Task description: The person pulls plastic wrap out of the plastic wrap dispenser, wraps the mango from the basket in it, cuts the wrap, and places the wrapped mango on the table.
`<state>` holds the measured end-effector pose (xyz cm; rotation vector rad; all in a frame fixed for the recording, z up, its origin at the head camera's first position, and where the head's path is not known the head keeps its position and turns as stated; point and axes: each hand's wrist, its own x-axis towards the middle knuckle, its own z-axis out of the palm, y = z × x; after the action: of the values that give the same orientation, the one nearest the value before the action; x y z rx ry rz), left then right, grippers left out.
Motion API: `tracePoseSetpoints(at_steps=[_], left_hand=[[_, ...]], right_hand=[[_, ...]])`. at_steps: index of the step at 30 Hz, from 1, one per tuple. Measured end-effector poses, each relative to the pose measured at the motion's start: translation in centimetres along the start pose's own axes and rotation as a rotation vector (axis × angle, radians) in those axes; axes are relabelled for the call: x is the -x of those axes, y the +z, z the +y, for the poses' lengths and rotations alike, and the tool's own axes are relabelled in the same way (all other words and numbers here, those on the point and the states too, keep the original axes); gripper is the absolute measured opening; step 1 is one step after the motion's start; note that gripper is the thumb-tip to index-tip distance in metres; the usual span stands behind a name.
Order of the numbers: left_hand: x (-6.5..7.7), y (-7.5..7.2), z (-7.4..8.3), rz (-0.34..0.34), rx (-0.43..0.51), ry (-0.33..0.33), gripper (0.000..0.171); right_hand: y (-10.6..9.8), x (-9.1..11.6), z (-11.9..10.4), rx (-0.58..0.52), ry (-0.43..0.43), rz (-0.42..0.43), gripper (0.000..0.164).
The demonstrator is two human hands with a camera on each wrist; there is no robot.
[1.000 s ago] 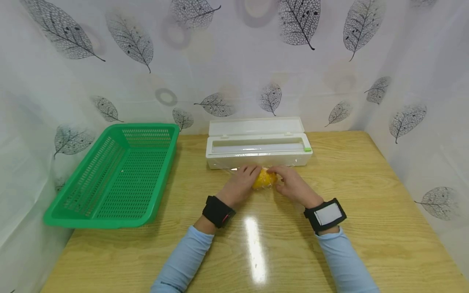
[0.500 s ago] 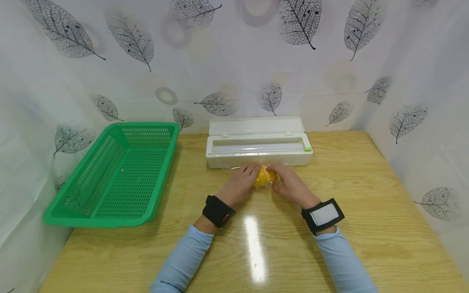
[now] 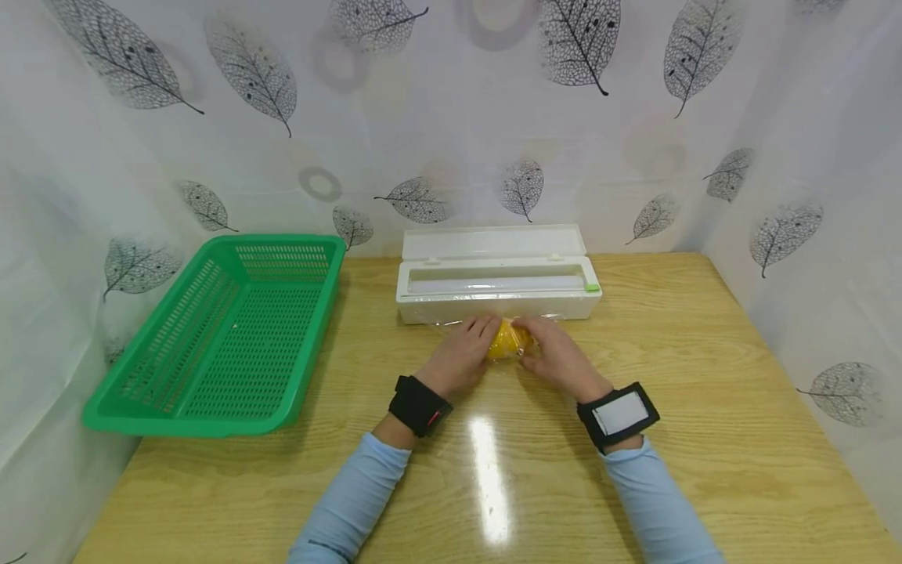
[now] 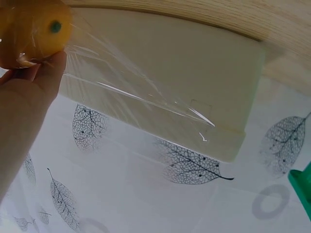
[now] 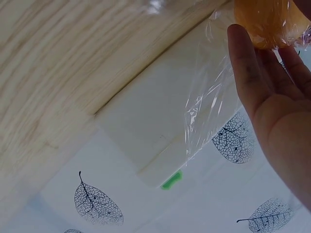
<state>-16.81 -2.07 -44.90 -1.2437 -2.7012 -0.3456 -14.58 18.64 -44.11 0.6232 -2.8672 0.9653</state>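
Note:
An orange (image 3: 509, 342), covered in clear cling film, is held between my two hands just in front of the white film dispenser box (image 3: 496, 309). My left hand (image 3: 460, 356) grips its left side, and the green stem spot shows through the wrap in the left wrist view. On the other side my right hand (image 3: 564, 360) holds the fruit, fingers curled against it in the right wrist view. Cling film (image 4: 131, 87) stretches from the orange back to the box, creased and shiny. Inside the box lies the white roll (image 3: 500, 284), with the lid (image 3: 493, 242) raised behind.
A green plastic basket (image 3: 304, 376) stands at the left of the wooden table (image 3: 705, 407). A small green piece (image 3: 591, 287) sits at the dispenser's right end. The leaf-patterned curtain (image 3: 451, 117) hangs right behind the table and along both sides.
My right hand has shifted slightly left, its fingers closing in lower on the orange and drawing the film tighter there. The left hand stays in place.

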Motion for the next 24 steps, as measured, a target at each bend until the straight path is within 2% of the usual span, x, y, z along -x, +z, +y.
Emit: tracePoseSetpoints(at_steps=[14, 24], left_hand=[[0.03, 0.14, -0.19, 0.023, -0.012, 0.019, 0.055], [0.07, 0.29, -0.28, 0.038, -0.02, 0.033, 0.055]], right_hand=[[0.19, -0.24, -0.02, 0.035, 0.01, 0.028, 0.051], [0.4, -0.33, 0.22, 0.022, 0.012, 0.053, 0.045]])
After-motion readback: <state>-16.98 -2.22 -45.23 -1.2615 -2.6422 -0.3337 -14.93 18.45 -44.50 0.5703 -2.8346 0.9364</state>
